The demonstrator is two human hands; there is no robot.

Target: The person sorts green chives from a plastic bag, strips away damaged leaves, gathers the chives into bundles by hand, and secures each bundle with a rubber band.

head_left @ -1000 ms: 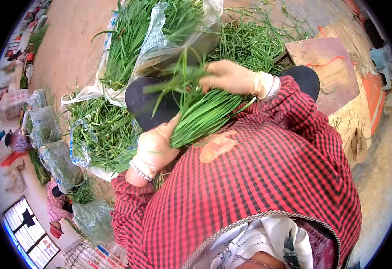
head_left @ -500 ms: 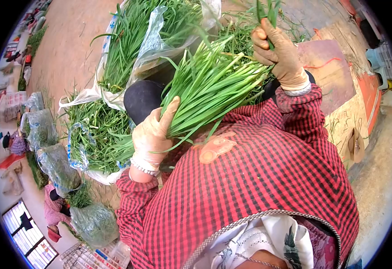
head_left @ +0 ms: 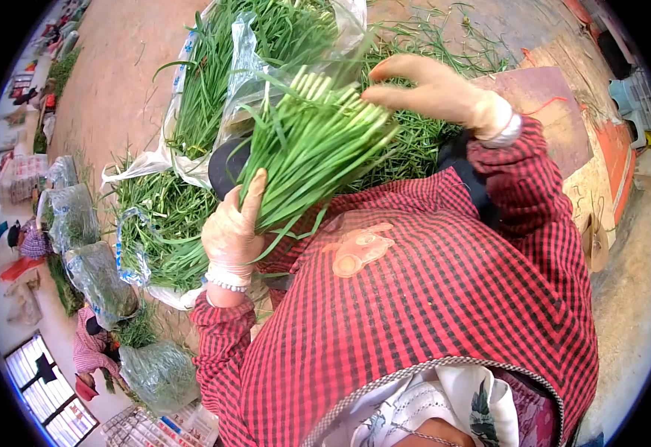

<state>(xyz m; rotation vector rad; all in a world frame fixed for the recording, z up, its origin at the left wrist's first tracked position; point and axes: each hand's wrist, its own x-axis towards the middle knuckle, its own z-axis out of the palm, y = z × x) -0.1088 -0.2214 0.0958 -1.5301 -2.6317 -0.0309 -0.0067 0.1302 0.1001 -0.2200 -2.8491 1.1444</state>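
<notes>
My left hand (head_left: 234, 235), in a thin pale glove, is wrapped round a thick bunch of garlic chives (head_left: 318, 153). The pale stem ends point up and away from me, and the green leaves trail behind the hand. Beyond those ends is my right hand (head_left: 433, 93), also gloved, with thumb and fingers apart and nothing visible between them. Its fingertips are close to the stem ends; whether they touch I cannot tell. Some motion blur lies on this hand and the bunch.
Ahead, a plastic bag (head_left: 245, 56) holds more long chives. Loose trimmings (head_left: 165, 201) fill a second bag on the left, and more scraps (head_left: 415, 145) lie behind the bunch. A board (head_left: 541, 112) is at the right. Wrapped bundles (head_left: 158, 376) and another person (head_left: 91, 343) are far left.
My right hand has come down toward the stem ends and opened; the few chives it held are gone from it. The bunch in my left hand has shifted left and tilted more upright.
</notes>
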